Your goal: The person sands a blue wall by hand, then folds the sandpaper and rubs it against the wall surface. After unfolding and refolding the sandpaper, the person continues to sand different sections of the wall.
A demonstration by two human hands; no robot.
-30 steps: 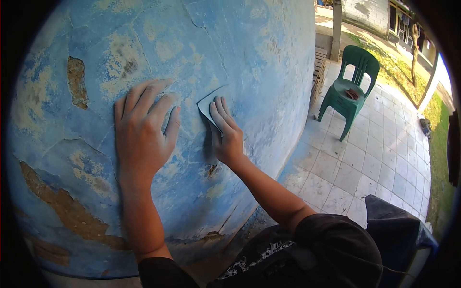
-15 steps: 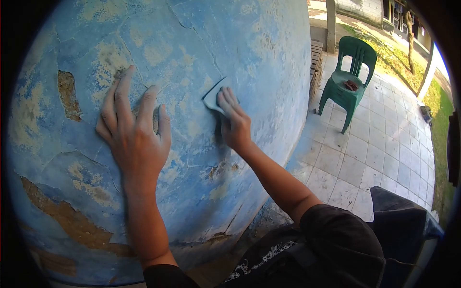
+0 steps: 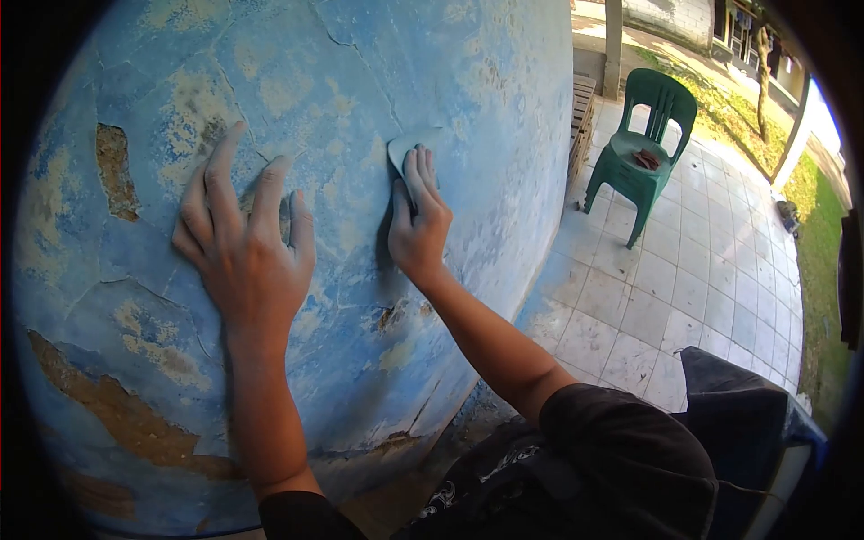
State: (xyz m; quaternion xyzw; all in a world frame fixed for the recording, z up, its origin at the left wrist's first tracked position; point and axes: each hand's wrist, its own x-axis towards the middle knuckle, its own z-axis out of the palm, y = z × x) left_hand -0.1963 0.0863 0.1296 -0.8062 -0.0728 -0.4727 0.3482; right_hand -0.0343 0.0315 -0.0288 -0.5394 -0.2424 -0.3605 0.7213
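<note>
A weathered blue wall (image 3: 351, 225) with flaking paint and cracks fills the left and middle of the head view. My left hand (image 3: 247, 238) rests against it, fingers spread and dusted pale, holding nothing. To the right, my right hand (image 3: 421, 216) presses a small pale piece of sandpaper (image 3: 405, 147) to the wall. Its fingers lie together over the sheet, hiding part of it. The upper edge of the sheet sticks out beyond the fingertips.
On the white tiled floor (image 3: 661, 279) stands a green plastic chair (image 3: 637, 153) with small reddish-brown pieces on its seat. A dark cover (image 3: 729, 396) drapes something at lower right. Slatted wood (image 3: 580, 117) stands by the wall's far edge. Bare brown patches (image 3: 117, 409) mark the lower wall.
My right hand has turned more upright and slid slightly left on the wall with the sandpaper, whose face now tilts differently. My left hand stays at the same spot on the wall.
</note>
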